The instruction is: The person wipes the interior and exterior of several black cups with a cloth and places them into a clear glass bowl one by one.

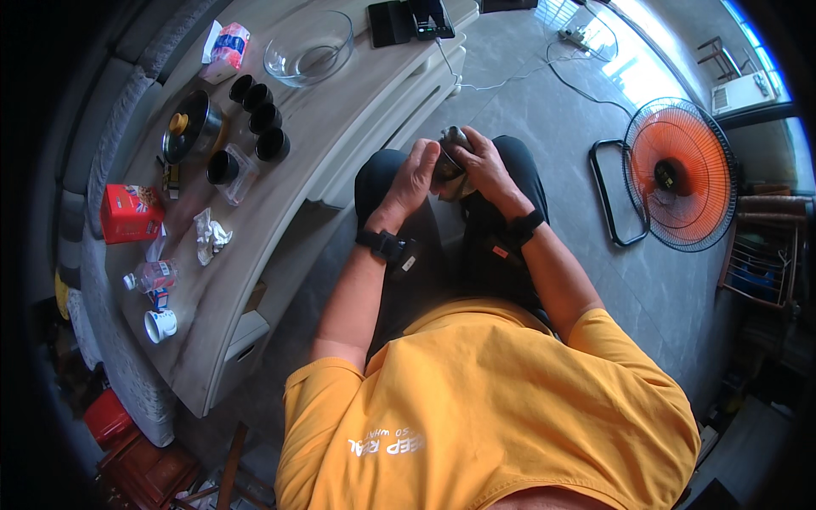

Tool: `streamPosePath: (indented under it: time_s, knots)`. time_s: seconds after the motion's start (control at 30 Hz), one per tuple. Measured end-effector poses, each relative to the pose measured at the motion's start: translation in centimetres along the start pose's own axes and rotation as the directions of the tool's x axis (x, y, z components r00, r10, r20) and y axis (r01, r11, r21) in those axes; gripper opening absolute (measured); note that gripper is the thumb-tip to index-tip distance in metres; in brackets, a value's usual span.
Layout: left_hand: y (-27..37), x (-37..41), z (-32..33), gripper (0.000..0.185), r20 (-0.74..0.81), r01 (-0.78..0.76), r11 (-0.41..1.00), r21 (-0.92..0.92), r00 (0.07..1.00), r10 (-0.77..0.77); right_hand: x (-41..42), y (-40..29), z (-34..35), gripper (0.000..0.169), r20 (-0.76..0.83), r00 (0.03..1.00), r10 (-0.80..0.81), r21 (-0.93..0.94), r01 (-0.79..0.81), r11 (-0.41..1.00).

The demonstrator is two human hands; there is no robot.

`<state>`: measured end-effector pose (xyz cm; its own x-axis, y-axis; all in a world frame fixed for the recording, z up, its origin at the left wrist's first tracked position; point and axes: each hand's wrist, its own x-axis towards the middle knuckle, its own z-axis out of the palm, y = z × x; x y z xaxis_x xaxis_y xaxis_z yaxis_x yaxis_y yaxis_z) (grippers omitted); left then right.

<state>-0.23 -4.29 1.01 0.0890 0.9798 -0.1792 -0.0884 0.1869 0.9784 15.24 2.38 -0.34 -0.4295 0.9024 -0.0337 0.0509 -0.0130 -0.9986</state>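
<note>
Above my knees, both hands are around a small dark, rounded vessel [449, 167] with a greyish knob-like end at its top. It looks like a teapot, but my fingers cover much of it. My left hand [410, 178] holds the vessel from the left, its thumb pointing up. From the right, my right hand [489, 167] grips it with the fingers over its upper side. A paler surface shows below the dark part, between the hands; I cannot tell whether it belongs to the same thing.
On the long table [280, 197] to the left are several black cups [264, 118], a glass bowl [309, 54], a lidded pot [194, 131], a tissue pack [226, 51], a red box [132, 213], a plastic bottle [153, 275] and a mug [160, 325]. An orange floor fan [679, 175] stands right.
</note>
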Motion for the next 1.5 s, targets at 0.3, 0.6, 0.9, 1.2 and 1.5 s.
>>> streamPosePath:
  time_s: [0.3,0.6,0.9,1.2,1.5]
  knots:
    - [-1.5,0.6,0.4,0.068,-0.082,-0.208,0.978,-0.024,0.975,0.205,0.5,1.0,0.2,0.02,-0.079,0.997,0.019,-0.085,-0.025,0.996]
    - [0.3,-0.3,0.1,0.065,-0.005,-0.033,0.999,0.004,0.999,0.033,-0.4,-1.3,0.3,0.02,0.0,0.999,0.041,0.082,-0.041,0.996]
    - [-1.1,0.1,0.4,0.069,-0.032,-0.177,0.981,0.077,0.983,0.18,0.2,0.3,0.3,0.016,-0.043,0.998,0.04,-0.036,-0.041,0.999]
    - [-0.5,0.1,-0.3,0.056,-0.09,-0.006,0.937,-0.35,0.996,-0.028,-0.7,-2.1,0.2,0.013,-0.092,0.986,-0.137,0.317,0.159,0.935]
    - [-0.9,0.6,-0.5,0.059,0.041,0.079,0.873,-0.481,0.997,-0.067,-1.1,-5.0,1.7,0.017,0.128,0.889,-0.44,-0.434,0.449,0.781]
